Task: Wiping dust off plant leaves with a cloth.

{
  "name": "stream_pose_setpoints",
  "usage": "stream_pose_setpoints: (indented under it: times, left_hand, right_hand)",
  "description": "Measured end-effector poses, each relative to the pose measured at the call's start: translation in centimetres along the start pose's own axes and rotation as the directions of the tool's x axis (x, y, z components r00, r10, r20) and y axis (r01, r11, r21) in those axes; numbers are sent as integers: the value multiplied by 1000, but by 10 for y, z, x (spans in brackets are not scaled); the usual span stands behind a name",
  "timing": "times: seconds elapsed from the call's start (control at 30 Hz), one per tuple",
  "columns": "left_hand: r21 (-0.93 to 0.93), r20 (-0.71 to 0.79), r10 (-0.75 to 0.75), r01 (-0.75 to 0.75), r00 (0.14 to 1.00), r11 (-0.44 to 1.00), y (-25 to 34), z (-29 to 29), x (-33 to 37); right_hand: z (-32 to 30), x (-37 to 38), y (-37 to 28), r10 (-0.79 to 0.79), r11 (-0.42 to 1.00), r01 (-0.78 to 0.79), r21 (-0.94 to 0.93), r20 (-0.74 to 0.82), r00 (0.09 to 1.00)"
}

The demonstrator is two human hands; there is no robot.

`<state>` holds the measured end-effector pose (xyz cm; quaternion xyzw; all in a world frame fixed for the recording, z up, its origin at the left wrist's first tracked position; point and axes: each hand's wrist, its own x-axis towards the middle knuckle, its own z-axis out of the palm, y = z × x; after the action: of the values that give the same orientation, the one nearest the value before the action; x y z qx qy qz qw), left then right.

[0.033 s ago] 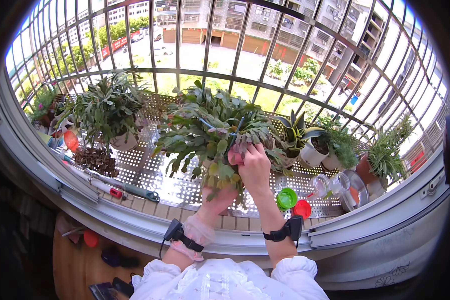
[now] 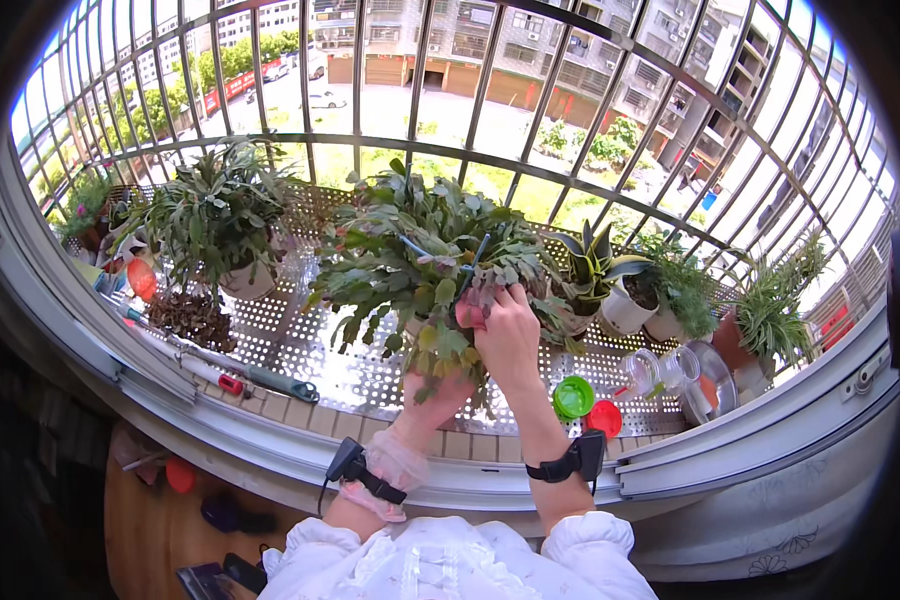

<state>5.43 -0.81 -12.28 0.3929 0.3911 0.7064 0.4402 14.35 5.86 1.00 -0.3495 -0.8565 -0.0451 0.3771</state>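
Note:
A large Christmas cactus (image 2: 400, 265) with drooping, flat-segmented green stems fills the middle. My right hand (image 2: 510, 335) is closed at the front right of its foliage, fingers pinching a purplish-green leafy stem. Lower down, my left hand (image 2: 440, 390) reaches in under the hanging leaves. Leaves cover its fingers, so what it touches cannot be made out. Just above my right hand, a thin blue tie (image 2: 481, 248) pokes out of the foliage. The plant's pot is mostly hidden behind the leaves.
A potted plant (image 2: 220, 215) stands left; a yellow-edged snake plant (image 2: 585, 265) and a spider plant (image 2: 770, 315) stand right. A green cup (image 2: 573, 397), red lid (image 2: 603, 418) and clear jar (image 2: 645, 371) lie on the perforated metal shelf (image 2: 360, 385). Metal bars (image 2: 530, 165) rise behind.

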Motion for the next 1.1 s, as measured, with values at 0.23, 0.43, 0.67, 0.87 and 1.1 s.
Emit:
stream_pose_setpoints:
  times: [0.23, 0.43, 0.67, 0.87, 1.1]
  left_hand:
    - [-910, 270, -90, 284, 959, 301, 32, -2, -2]
    - [-898, 241, -116, 267, 964, 349, 39, 1, -1]
    - [-862, 233, -221, 306, 947, 404, 48, 1, -2]
    - [-520, -10, -328, 276, 944, 809, 43, 1, -5]
    - [-633, -37, -366, 261, 930, 728, 68, 8, -23]
  right_hand:
    - [-1, -2, 0, -137, 989, 146, -26, 207, 969]
    - [-8, 1, -3, -52, 998, 42, 47, 226, 973]
    - [-37, -12, -18, -79, 997, 79, 11, 268, 960]
    - [-53, -25, -24, -64, 998, 55, 35, 309, 949]
    - [-87, -17, -13, 120, 925, -164, 343, 145, 982]
